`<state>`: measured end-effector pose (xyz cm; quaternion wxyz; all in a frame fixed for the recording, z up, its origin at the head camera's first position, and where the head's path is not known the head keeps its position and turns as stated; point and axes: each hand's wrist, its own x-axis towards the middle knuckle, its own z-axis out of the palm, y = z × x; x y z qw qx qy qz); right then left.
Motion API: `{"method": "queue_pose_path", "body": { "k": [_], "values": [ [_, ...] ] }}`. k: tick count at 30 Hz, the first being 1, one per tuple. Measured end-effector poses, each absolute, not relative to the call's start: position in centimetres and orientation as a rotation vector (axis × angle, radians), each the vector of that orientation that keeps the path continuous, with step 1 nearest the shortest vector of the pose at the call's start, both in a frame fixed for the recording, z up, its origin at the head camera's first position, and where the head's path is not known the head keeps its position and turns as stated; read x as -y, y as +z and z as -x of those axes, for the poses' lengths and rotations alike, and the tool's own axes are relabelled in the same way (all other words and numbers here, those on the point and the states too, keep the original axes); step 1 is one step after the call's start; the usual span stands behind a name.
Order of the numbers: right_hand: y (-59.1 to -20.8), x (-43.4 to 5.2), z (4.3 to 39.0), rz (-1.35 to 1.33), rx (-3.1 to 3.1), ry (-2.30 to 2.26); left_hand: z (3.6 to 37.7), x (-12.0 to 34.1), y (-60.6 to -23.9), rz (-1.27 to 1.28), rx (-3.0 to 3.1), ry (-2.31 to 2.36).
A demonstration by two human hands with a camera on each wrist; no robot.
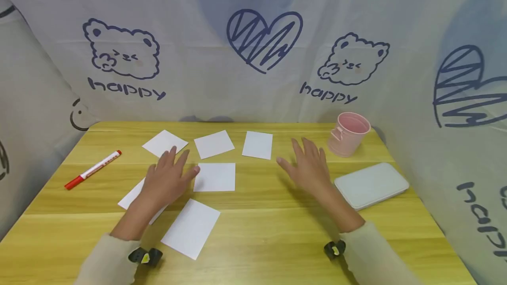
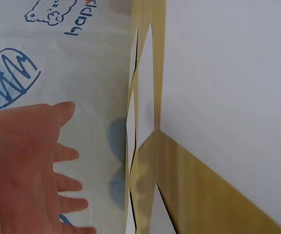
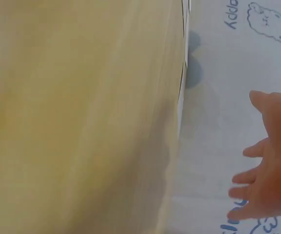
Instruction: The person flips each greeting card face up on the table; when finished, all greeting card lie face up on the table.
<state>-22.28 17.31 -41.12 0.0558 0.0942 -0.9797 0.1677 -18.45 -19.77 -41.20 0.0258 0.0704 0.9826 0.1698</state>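
Several white paper cards lie spread on the wooden table. My left hand, fingers spread and holding nothing, hovers over a card that my hand and forearm partly hide. Around that hand lie a back-left card, a middle card and a front card. Two more cards, a tilted card and an upright-set card, are along the back. To the right, my right hand is held above bare wood with fingers spread and nothing in it. Its palm shows raised over the table in the right wrist view.
A red-and-white marker lies at the left. A pink cup stands at the back right, and a flat white case lies beside my right forearm. Behind the table hangs a printed cloth.
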Motion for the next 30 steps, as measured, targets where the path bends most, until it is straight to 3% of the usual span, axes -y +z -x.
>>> {"method": "queue_pose_path", "body": {
  "k": [12, 19, 30],
  "values": [
    [-42.7, -17.5, 29.5, -0.407, 2.941, 1.305, 28.0, 13.8, -40.6, -0.493, -2.756, 0.993],
    [-44.8, -16.8, 32.7, -0.407, 2.972, 1.36, 32.2, 12.2, -42.0, -0.507, -2.664, 1.042],
    [-45.8, -17.1, 34.9, -0.311, 2.958, 1.413, 36.6, 10.6, -42.9, -0.5, -2.789, 0.831]
  ]
}}
